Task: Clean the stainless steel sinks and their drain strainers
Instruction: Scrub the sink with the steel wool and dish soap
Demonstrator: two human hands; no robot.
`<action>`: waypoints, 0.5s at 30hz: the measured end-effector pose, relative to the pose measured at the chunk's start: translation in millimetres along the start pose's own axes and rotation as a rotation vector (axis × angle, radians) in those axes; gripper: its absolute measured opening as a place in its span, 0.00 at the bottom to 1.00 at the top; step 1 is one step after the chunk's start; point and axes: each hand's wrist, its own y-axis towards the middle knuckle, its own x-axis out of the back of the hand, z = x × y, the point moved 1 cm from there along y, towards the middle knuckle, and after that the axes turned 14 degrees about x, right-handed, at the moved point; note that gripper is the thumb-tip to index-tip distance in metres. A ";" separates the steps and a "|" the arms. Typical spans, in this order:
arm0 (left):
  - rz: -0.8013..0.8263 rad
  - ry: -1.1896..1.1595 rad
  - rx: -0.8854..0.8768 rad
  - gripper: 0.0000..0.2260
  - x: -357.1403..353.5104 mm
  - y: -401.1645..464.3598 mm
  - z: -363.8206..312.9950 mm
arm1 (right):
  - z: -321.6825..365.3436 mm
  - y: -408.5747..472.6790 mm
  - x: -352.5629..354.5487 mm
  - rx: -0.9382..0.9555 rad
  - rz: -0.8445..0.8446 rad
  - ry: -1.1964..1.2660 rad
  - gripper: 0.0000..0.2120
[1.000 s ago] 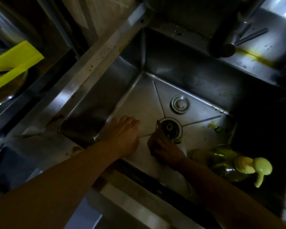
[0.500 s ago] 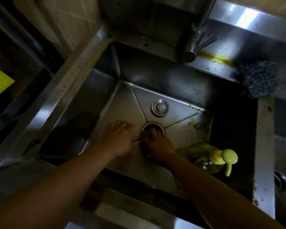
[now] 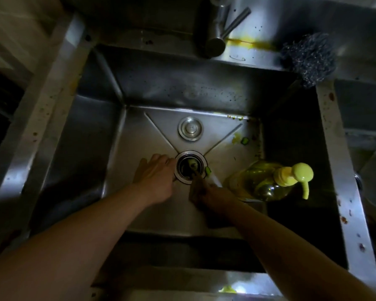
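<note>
- Head view: sink (image 3: pixel 204 88); drain strainer (image 3: pixel 190 167) at basin centre, a moment ago covered by the right hand (image 3: pixel 211 195), now exposed.
- Right hand: one finger reaching into strainer opening; grip cannot be told.
- Left hand (image 3: pixel 155 178): fingers flat, pressing the floor beside the rim.
- Judgement: debris removal under way; green scraps (image 3: pixel 244 140) remain.

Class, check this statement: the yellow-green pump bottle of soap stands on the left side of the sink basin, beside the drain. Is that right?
Not quite. The head view shows the pump bottle on the right side of the sink basin, beside the drain. The rest stands.
</note>
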 end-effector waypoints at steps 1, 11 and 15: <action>-0.002 0.011 -0.002 0.24 -0.8 1.5 0.1 | -3.3 2.3 5.4 0.002 -0.017 -0.049 0.25; -0.012 0.019 -0.022 0.24 12.9 -0.2 -5.0 | 7.3 -15.7 48.8 -0.197 -0.074 0.028 0.31; -0.049 0.010 -0.055 0.22 30.0 -11.2 -9.9 | 17.7 -33.4 67.5 -0.310 -0.257 0.072 0.29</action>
